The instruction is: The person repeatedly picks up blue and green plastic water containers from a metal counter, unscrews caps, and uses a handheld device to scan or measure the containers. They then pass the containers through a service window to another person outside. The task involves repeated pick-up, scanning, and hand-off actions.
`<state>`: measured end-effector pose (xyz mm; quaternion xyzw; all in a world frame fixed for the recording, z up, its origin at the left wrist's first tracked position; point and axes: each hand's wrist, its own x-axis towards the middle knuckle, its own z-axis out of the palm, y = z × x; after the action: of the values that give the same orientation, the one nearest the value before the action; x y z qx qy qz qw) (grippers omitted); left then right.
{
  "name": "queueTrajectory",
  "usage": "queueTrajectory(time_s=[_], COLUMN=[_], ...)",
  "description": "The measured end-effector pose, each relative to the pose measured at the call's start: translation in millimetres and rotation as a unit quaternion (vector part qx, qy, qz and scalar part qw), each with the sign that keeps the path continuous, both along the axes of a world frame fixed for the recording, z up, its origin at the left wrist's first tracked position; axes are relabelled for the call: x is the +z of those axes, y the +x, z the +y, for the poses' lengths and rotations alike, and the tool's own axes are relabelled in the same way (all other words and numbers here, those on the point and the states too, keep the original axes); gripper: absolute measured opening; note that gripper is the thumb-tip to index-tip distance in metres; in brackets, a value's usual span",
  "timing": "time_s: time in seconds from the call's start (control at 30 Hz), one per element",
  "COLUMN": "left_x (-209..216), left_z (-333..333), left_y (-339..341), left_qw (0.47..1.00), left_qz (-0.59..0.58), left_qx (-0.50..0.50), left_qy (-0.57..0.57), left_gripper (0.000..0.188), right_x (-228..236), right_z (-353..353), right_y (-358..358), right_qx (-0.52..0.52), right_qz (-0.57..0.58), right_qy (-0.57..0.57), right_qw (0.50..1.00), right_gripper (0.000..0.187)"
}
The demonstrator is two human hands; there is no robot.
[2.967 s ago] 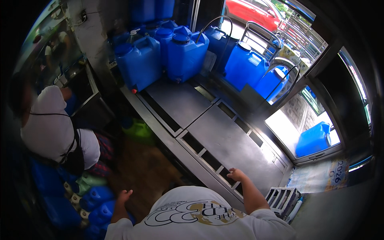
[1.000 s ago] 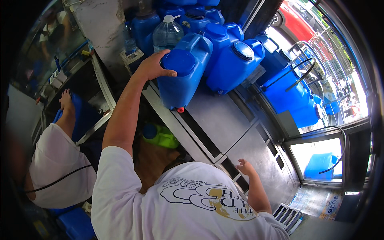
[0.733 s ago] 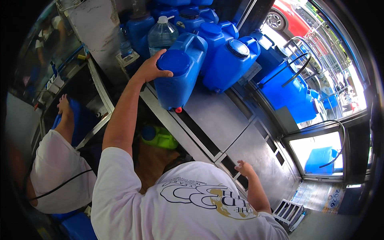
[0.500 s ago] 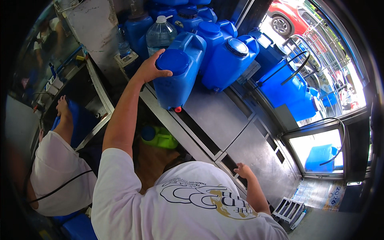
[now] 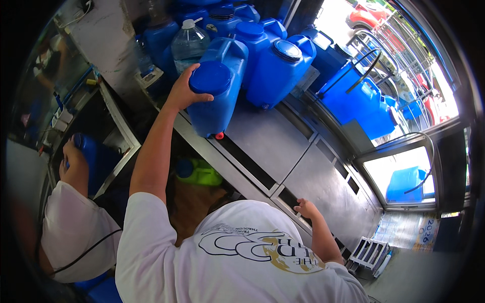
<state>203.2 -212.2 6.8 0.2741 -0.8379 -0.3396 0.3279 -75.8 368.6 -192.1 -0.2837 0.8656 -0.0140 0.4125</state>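
Observation:
My left hand (image 5: pixel 185 93) grips the cap end of a blue water jug (image 5: pixel 214 108), its thumb across the front below the round lid and its fingers at the lid's far-left side. The jug stands upright on a steel counter (image 5: pixel 262 142), with a small red spigot (image 5: pixel 219 136) low on its front. My right hand (image 5: pixel 307 208) hovers by the counter's near edge, loosely bent, fingers a little apart, nothing seen in it. Behind the held jug are a clear round bottle (image 5: pixel 189 45) and another blue jug (image 5: pixel 275 76) with a dark-rimmed lid.
Several blue jugs crowd the counter's back. At the left, another person's hand (image 5: pixel 75 156) is on a dark blue container (image 5: pixel 91 164) by a metal-framed basin (image 5: pixel 118 118). A green jug (image 5: pixel 202 174) sits below the counter; a white rack (image 5: pixel 367 253) lies at the right.
The whole view has shifted slightly. My left hand stays on the jug. The other person's hand has moved on the dark blue container, whose top now shows more. My right hand stays by the counter edge.

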Motion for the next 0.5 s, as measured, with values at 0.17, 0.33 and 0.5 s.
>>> queueTrajectory(time_s=[0.17, 0.33, 0.5], left_x=[-3.4, 1.3, 13.2], left_z=[28.4, 71.1, 106.7], left_y=[1.1, 15.0, 16.2], left_qw=[0.998, 0.998, 0.982], left_qz=[0.025, 0.016, -0.021], left_qx=[-0.001, -0.05, -0.146], left_qy=[-0.051, -0.044, -0.116], left_gripper=[0.112, 0.116, 0.123], right_x=[1.7, 10.4, 51.0], right_z=[5.0, -7.0, -76.4], right_y=[0.4, 2.8, 11.3], right_qx=[-0.008, 0.018, -0.009], right_qz=[-0.009, -0.002, -0.017], right_qy=[-0.017, -0.006, -0.206], right_qw=[1.0, 1.0, 0.978], right_gripper=[0.061, 0.059, 0.056])
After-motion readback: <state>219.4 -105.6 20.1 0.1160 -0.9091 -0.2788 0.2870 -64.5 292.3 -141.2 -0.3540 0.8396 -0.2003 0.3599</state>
